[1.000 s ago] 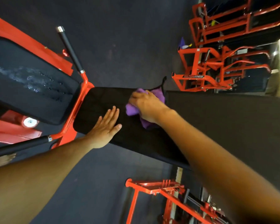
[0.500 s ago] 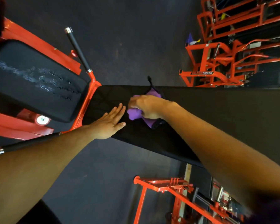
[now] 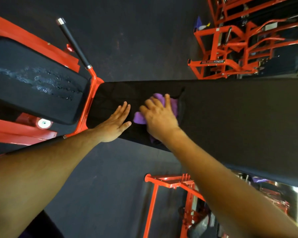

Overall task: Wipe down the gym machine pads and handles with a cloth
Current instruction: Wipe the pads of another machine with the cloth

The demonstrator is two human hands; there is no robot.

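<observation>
A long black bench pad (image 3: pixel 230 114) runs across the middle of the view on an orange frame. My right hand (image 3: pixel 159 115) presses a purple cloth (image 3: pixel 139 117) flat onto the pad, fingers spread over it. Just left of the cloth, my left hand (image 3: pixel 114 123) rests flat on the pad with straight fingers. A second black pad (image 3: pixel 33 83) at the left shows wet streaks. Two black handles belong to the machine: one (image 3: pixel 72 42) sticks up at the upper left, the other (image 3: pixel 34 146) lies partly hidden behind my left forearm.
Orange gym machines (image 3: pixel 230 54) stand at the upper right, with a spray bottle (image 3: pixel 202 27) on one. Another orange frame (image 3: pixel 170 186) stands below the bench. The floor is dark rubber.
My right hand has slid the purple cloth along the pad and now lies flatter over it. The left hand stays flat on the pad. The camera view has shifted.
</observation>
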